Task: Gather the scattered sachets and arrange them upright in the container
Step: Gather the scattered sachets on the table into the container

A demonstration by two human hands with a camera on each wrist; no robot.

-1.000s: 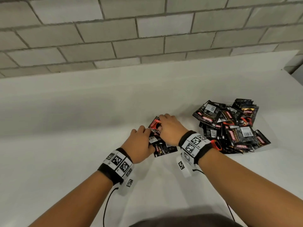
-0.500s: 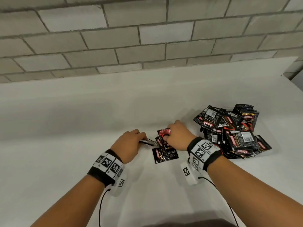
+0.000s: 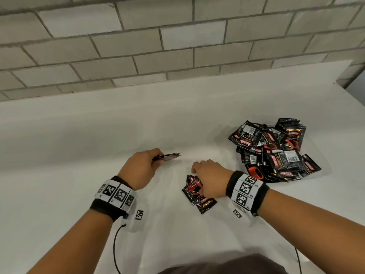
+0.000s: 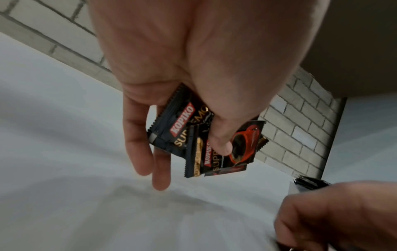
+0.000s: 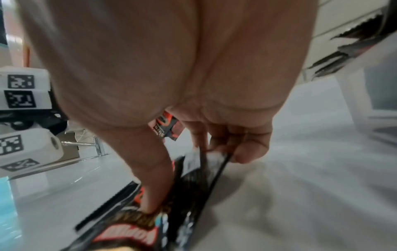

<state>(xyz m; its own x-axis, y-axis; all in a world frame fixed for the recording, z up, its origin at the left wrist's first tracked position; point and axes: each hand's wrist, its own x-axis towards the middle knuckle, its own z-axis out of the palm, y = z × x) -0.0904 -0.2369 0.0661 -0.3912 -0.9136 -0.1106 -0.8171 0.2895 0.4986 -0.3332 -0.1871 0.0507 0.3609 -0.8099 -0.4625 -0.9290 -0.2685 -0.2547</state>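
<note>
Sachets: black, a heap (image 3: 274,149) on the table's right part, a small stack (image 3: 197,192) near the front
Left hand (image 3: 141,169): thumb pinches 2 sachets (image 4: 206,135), off the table
Right hand (image 3: 211,180): fingers curled on the small stack
Table (image 3: 79,145): white, bare to the left
Wall (image 3: 177,42): grey brick, along the far edge
Right edge: table corner beside the heap

We can't count the sachets (image 3: 194,191) under the right hand (image 3: 210,179); its fingertips are hidden in head view. Right wrist pic is blurred. Pile (image 3: 273,153) at 2 o'clock overlaps, count unclear.
</note>
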